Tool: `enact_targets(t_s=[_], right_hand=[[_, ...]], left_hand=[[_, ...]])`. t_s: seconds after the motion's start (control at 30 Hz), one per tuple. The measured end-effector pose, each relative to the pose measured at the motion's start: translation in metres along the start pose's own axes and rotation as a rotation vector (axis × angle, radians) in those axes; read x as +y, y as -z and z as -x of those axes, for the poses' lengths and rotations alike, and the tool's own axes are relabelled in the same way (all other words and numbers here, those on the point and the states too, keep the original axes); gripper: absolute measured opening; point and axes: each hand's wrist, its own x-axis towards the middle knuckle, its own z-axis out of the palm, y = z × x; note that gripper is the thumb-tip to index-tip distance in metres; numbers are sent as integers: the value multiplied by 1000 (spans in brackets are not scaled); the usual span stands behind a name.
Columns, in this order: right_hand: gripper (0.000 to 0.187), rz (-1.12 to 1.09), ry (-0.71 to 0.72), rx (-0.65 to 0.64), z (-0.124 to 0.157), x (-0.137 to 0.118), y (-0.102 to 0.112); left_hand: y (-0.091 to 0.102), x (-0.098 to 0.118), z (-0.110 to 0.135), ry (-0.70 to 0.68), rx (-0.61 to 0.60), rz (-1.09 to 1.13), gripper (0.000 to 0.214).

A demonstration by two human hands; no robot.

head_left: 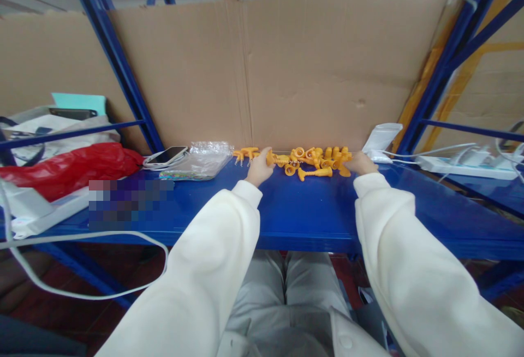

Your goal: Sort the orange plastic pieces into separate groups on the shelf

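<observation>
A heap of several small yellow plastic parts (311, 160) lies at the back of the blue shelf (311, 209), against a cardboard wall. My left hand (259, 168) rests at the heap's left end, fingers curled around one yellow part. At the heap's right end my right hand (360, 163) touches the yellow parts, its fingers bent and mostly hidden. Both arms wear white sleeves.
A clear plastic bag (202, 159) and a phone (166, 156) lie left of the parts. Further left are a red bag (69, 168) and white cables. A white charger (380, 141) and a power strip (466, 163) sit to the right. Blue rack posts flank the shelf.
</observation>
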Motion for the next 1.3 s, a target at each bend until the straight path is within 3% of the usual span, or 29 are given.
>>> enact_targets(t_s=[0.07, 0.17, 0.23, 0.3, 0.43, 0.6, 0.73, 0.87, 1.03, 1.17, 1.3], right_hand=[[43, -72, -88, 54, 6, -15, 11], [27, -299, 113, 16, 19, -43, 17], [27, -485, 275, -146, 30, -62, 14], [38, -643, 364, -361, 42, -77, 8], [53, -722, 358, -637, 62, -92, -1], [56, -773, 327, -827, 70, -95, 3], [57, -787, 332, -902, 69, -94, 0], [55, -856, 301, -958, 68, -95, -6], [47, -909, 235, -901, 69, -97, -7], [40, -964, 200, -872, 70, -99, -4], [47, -1004, 177, -830, 71, -101, -3]], left_hand=[[1, 2, 1, -28, -14, -8, 63], [2, 5, 3, -66, -35, -20, 65], [2, 7, 3, -78, -45, -23, 66], [2, 8, 4, -91, -53, -22, 66], [1, 9, 3, -143, -58, 1, 66], [-2, 10, 1, -168, -24, 33, 52], [-4, 14, 3, -158, -13, 48, 40], [-1, 23, 7, -102, 53, 25, 45], [2, 30, 9, -102, 159, 48, 37], [-3, 32, 11, -243, -57, 78, 8], [-10, 38, 17, -365, -257, 148, 17]])
